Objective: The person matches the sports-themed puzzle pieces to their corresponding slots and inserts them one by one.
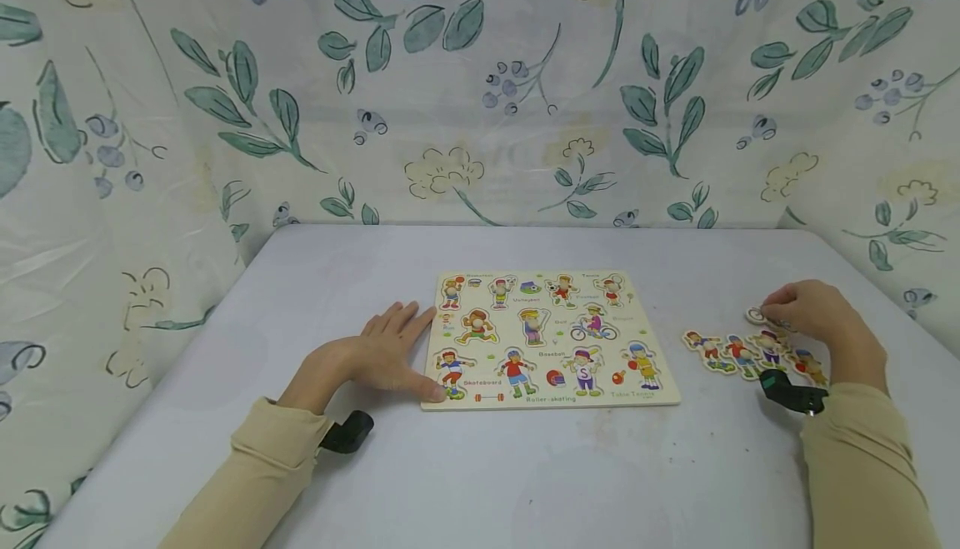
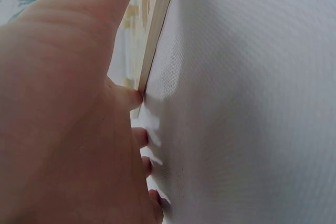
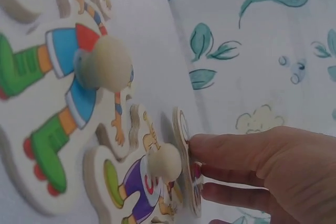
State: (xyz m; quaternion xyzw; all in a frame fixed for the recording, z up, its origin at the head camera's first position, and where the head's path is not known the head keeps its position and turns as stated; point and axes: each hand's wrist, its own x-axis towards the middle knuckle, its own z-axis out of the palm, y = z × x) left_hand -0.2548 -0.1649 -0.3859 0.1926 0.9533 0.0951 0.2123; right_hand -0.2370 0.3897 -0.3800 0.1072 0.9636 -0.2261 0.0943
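My left hand (image 1: 390, 357) rests at the left edge of a wooden puzzle board (image 1: 547, 361), its thumb on the near left corner and its fingers extended on the table. At the far right, my right hand (image 1: 821, 316) pinches a bicycle puzzle piece (image 1: 753, 314) between thumb and fingers. The right wrist view shows the thumb against that piece (image 3: 181, 135), seen nearly edge-on. Beside it lie a roller-skater piece (image 1: 741, 357) and a purple-clad baseball-player piece (image 1: 771, 349), both with round wooden knobs in the right wrist view.
A skateboarder piece (image 1: 708, 349) lies at the left end of the loose group. Another figure piece (image 1: 810, 366) sits at its right, partly behind the wrist camera (image 1: 791, 392). Floral cloth (image 1: 525, 141) hangs behind the white table (image 1: 600, 482).
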